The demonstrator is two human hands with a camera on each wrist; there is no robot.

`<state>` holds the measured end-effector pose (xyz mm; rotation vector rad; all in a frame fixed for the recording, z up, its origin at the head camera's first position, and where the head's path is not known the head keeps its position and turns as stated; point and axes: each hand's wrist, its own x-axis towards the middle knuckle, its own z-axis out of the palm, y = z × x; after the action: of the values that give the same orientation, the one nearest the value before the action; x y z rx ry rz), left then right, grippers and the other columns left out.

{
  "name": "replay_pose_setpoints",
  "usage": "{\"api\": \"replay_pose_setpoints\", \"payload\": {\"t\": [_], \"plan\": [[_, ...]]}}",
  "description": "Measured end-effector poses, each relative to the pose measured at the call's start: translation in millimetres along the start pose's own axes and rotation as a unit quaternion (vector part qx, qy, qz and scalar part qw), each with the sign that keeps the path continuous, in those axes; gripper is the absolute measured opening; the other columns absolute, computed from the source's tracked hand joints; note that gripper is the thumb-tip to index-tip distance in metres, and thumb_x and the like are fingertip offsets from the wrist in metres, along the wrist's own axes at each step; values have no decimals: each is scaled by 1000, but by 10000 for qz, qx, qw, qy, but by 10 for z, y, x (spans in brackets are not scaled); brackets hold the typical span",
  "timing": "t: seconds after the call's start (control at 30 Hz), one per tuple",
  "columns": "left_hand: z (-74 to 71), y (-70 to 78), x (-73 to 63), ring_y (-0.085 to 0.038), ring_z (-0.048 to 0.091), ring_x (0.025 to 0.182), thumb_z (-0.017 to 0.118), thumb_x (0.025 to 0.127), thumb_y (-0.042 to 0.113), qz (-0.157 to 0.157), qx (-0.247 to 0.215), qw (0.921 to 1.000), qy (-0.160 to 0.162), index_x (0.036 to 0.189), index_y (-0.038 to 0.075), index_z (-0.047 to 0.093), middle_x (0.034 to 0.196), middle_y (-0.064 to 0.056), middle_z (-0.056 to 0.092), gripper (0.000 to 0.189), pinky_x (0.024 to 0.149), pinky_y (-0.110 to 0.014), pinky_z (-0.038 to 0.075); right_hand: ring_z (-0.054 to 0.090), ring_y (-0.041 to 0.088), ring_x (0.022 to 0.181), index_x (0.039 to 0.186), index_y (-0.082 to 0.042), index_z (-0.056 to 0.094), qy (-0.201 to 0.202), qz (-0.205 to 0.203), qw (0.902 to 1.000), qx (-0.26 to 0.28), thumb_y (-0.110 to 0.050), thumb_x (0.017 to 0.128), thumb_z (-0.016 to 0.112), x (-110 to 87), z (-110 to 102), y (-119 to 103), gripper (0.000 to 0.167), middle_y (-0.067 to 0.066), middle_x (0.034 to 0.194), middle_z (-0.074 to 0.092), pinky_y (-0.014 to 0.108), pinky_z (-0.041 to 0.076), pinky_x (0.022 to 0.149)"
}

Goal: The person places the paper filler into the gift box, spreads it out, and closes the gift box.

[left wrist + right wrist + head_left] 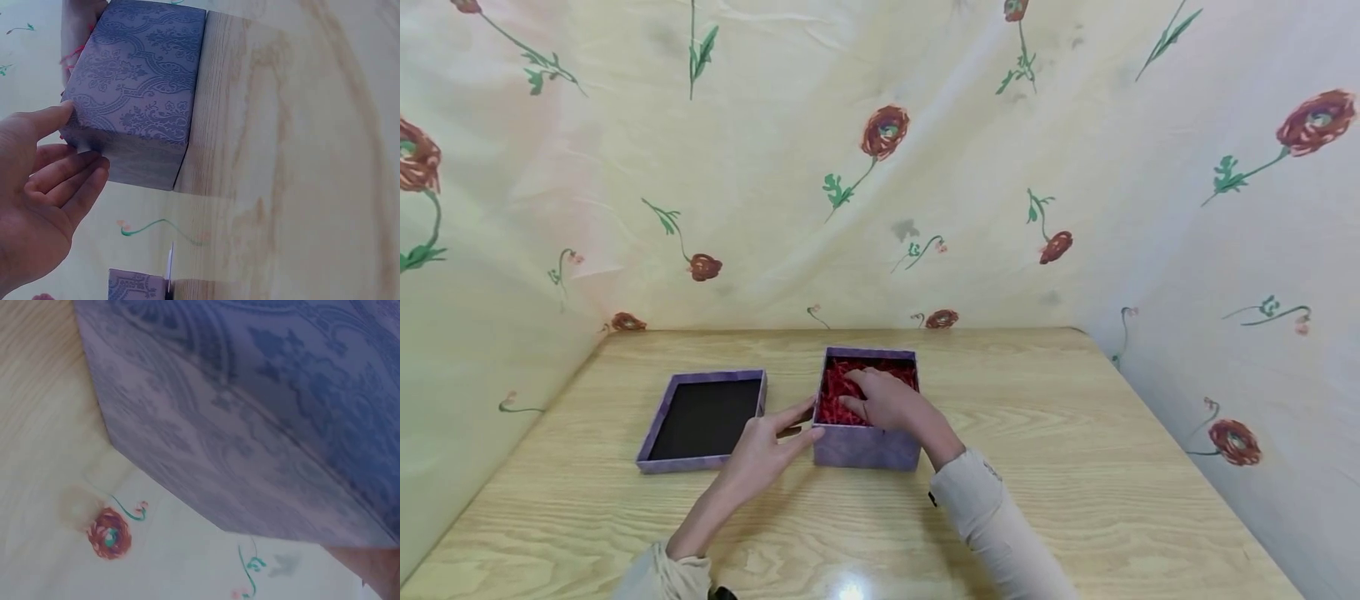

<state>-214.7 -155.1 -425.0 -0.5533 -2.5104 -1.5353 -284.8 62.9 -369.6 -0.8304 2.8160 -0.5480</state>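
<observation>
A purple patterned gift box (867,447) stands uncovered on the table, with red shredded paper (835,392) inside. My left hand (760,454) is at its near left corner. In the left wrist view, the thumb rests at the top edge of the patterned front (140,69), while the other fingers touch the left side, only loosely bent. My right hand (887,400) reaches over the near rim into the box, fingers spread on the red paper; some fingertips are hidden in it. The right wrist view is mostly filled by the box's outer walls (187,419).
Left of the box lies its matching lid (700,462), black inside facing up. Both are on a light wooden table (1060,417). A flower-printed cloth (760,167) hangs behind and along both sides.
</observation>
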Motion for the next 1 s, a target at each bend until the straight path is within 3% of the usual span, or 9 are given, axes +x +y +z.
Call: {"api": "replay_pose_setpoints", "payload": {"t": [0.17, 0.3, 0.37, 0.43, 0.6, 0.8, 1.0], "plan": [[-3, -12, 11, -32, 70, 110, 74, 98, 27, 67, 12, 10000, 3, 145, 4, 60, 133, -18, 66, 54, 86, -41, 59, 53, 37, 135, 147, -3, 57, 679, -46, 9977, 62, -35, 108, 58, -112, -159, -29, 50, 19, 147, 56, 54, 42, 110], [-3, -12, 21, -33, 70, 111, 74, 98, 26, 138, 25, 9999, 17, 145, 4, 60, 134, -18, 66, 53, 87, -41, 59, 57, 37, 128, 140, -4, 62, 1454, -37, 9892, 173, -32, 107, 60, -182, -266, 18, 44, 18, 139, 61, 53, 47, 105], [-4, -12, 20, -33, 70, 111, 74, 99, 26, 148, 38, 9999, 19, 145, 4, 60, 134, -17, 66, 53, 87, -42, 59, 58, 37, 126, 139, -3, 62, 1607, -60, 9867, 231, -31, 107, 60, -207, -278, 52, 42, 18, 137, 61, 53, 48, 103], [-7, -12, 13, -33, 70, 111, 74, 99, 25, 136, 61, 9999, 37, 145, 4, 60, 133, -17, 66, 53, 88, -43, 58, 56, 38, 128, 140, -2, 62, 1478, -242, 9882, 310, -30, 107, 61, -220, -259, 76, 43, 20, 138, 60, 53, 47, 104], [-18, -2, 8, -33, 70, 112, 73, 99, 26, 72, 63, 10000, 12, 146, 4, 60, 134, -18, 65, 54, 88, -43, 58, 54, 37, 132, 143, 1, 58, 493, -671, 9954, 469, -30, 106, 63, -246, -163, 48, 49, 20, 142, 57, 53, 45, 107], [-18, 12, 7, -32, 69, 113, 73, 99, 27, -16, 50, 10000, -10, 147, 5, 59, 136, -18, 65, 55, 89, -43, 58, 62, 32, 122, 143, 3, 57, -294, -277, 9989, 234, -29, 105, 66, -119, -106, 20, 51, 18, 134, 63, 47, 50, 100], [-11, 30, 1, -33, 69, 114, 74, 99, 27, -70, -9, 10000, -49, 147, 6, 59, 135, -17, 65, 55, 88, -41, 58, 63, 30, 120, 143, 3, 57, -417, -146, 9990, -30, -31, 103, 67, -9, -92, 42, 53, 17, 134, 64, 45, 51, 98]]}}
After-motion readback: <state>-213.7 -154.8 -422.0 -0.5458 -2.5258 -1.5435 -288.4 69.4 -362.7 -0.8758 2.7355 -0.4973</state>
